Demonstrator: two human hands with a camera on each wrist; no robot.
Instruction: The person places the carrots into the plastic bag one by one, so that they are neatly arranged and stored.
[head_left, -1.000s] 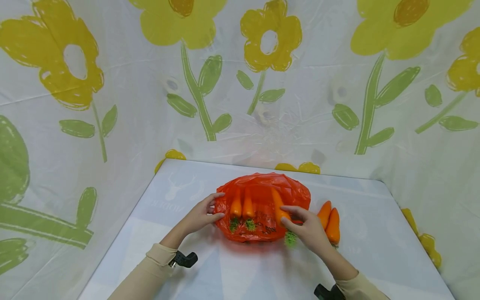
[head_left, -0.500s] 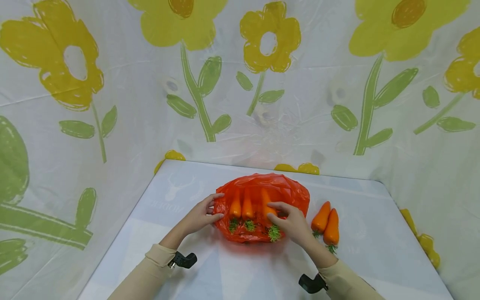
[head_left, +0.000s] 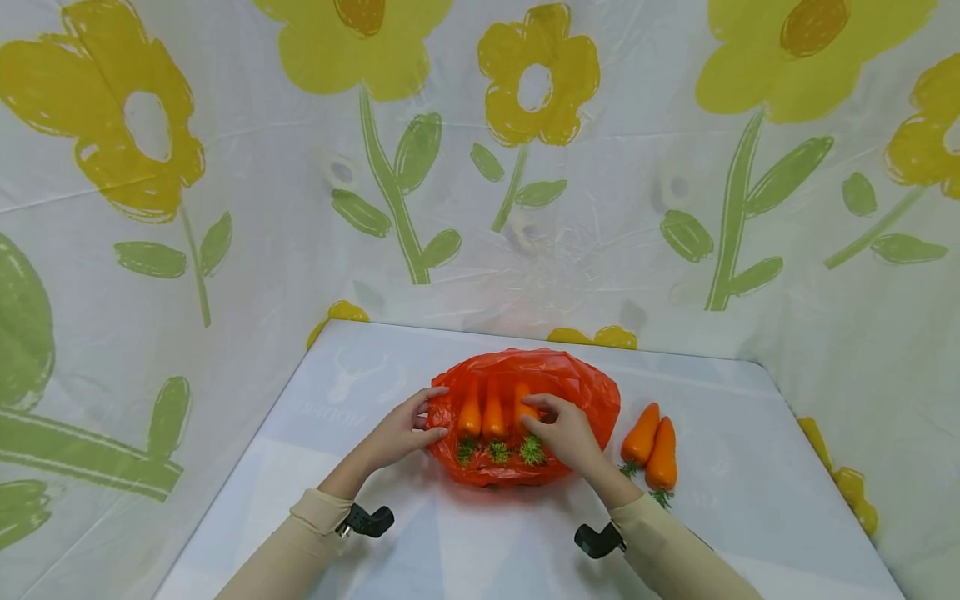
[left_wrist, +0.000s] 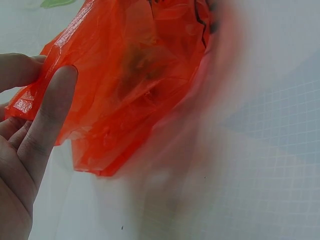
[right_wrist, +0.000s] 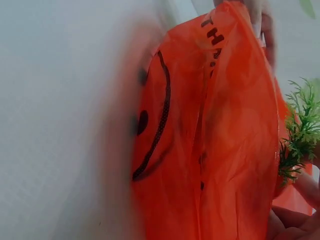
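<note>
A crumpled red plastic bag (head_left: 588, 383) lies mouth-open on the table, with dark printed lettering on its side in the right wrist view. My left hand (head_left: 401, 427) pinches its left edge between thumb and fingers. Inside, two orange carrots with green tops, one carrot (head_left: 469, 415) and another carrot (head_left: 492, 413), lie side by side. My right hand (head_left: 568, 435) reaches into the mouth and holds a third carrot (head_left: 519, 398) between thumb and fingers, to the right of those two. Its leafy green top (right_wrist: 304, 117) shows past the bag's rim in the right wrist view.
Two more carrots, an upper carrot (head_left: 641, 435) and a lower carrot (head_left: 662, 455), lie on the white table (head_left: 750, 467) to the right of the bag. A flower-printed curtain (head_left: 615, 208) hangs behind the table and along both sides.
My right hand has moved left with the third carrot, from the bag's right side to beside the other two. My left hand has stayed at the bag's edge.
</note>
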